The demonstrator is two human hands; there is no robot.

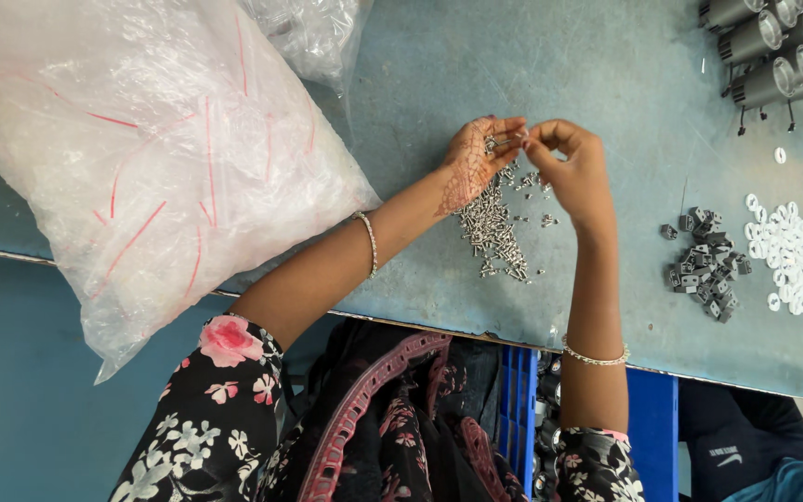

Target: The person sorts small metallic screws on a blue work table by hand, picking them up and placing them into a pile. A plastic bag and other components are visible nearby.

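Small Metal Screws Sorted by Hand on a Blue-Grey Bench

While both hands meet at the upper centre of the frame, the left hand [474,160], patterned with henna, cups a few screws against its palm, fingers partly curled. The right hand [571,165] pinches one tiny piece between thumb and forefinger, touching the left hand's fingertips; what exactly that piece is cannot be told at this size. Directly below the hands lies the pile of small silver screws [494,228], spread loose on the table [439,74]. Lower right of centre: a heap of dark grey plastic clips [706,265]. Just right of it: a scatter of white washers [792,251]. Upper right corner: several grey cylindrical motors [764,46] lying side by side. Upper left: a large clear plastic bag [132,158] with red streaks, overhanging the table edge. Each wrist carries a thin bangle
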